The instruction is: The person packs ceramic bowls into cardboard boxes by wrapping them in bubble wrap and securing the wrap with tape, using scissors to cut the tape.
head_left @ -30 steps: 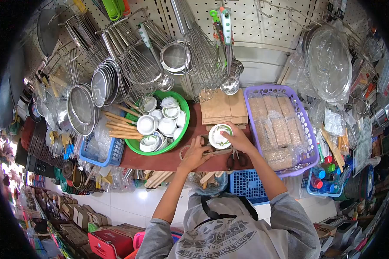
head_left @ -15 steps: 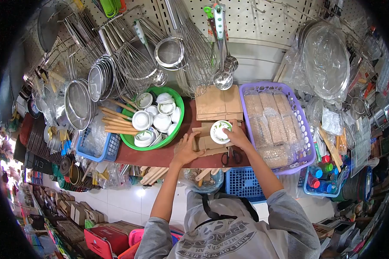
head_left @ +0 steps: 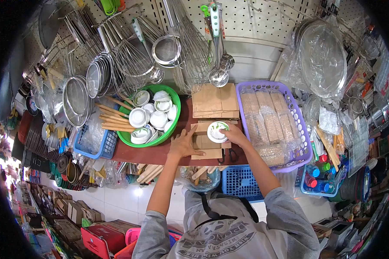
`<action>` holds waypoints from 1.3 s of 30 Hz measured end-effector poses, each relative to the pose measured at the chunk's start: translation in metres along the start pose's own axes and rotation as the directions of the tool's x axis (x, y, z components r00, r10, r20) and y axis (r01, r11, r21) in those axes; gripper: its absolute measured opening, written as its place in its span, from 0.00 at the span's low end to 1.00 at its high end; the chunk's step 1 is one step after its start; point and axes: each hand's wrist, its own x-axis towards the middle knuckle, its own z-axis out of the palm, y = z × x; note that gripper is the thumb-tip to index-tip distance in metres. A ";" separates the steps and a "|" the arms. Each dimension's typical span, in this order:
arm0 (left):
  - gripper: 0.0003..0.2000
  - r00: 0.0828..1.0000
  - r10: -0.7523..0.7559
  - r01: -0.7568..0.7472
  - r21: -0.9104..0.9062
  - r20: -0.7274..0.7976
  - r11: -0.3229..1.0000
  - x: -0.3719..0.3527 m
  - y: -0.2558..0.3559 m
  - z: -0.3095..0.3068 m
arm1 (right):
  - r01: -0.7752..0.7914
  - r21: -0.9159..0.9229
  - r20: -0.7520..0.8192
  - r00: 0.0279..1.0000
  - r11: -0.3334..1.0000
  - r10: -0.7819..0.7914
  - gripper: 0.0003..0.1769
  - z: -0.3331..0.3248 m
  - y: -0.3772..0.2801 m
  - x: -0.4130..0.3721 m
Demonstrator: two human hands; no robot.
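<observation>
The right hand grips the small white bowl by its near rim, over cardboard pieces that the flat, open left hand presses

Left hand: one second earlier it lies angled on the table, fingers pointing toward the bowl. It is now flat with fingers spread, pressing the left edge of the cardboard sheet.

Cardboard sheet: earlier only a narrow strip shows beneath the left hand. A wider piece now lies flat under the bowl.

Right hand: its grip shifts from over the bowl's far rim to the bowl's right side.

Ring-shaped item formerly beside the left wrist: now out of sight.
</observation>
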 end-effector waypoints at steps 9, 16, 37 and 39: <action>0.63 0.940 0.172 -0.092 0.265 -0.296 0.960 0.011 0.005 0.028 | 0.143 -0.193 -0.049 0.987 0.971 -0.155 0.26 0.008 -0.001 -0.001; 0.55 0.894 0.208 -0.088 0.302 -0.396 0.949 0.002 0.008 0.029 | 0.323 -0.253 -0.037 0.939 0.912 -0.343 0.24 0.018 0.010 0.003; 0.55 0.822 0.182 -0.366 -0.257 -0.539 0.894 -0.026 0.015 0.015 | 0.313 -0.124 0.061 0.949 0.942 -0.308 0.22 0.038 0.002 -0.004; 0.53 0.837 0.168 -0.337 -0.250 -0.520 0.908 -0.024 0.016 0.022 | 0.336 -0.130 0.067 0.942 0.933 -0.330 0.21 0.039 0.000 -0.006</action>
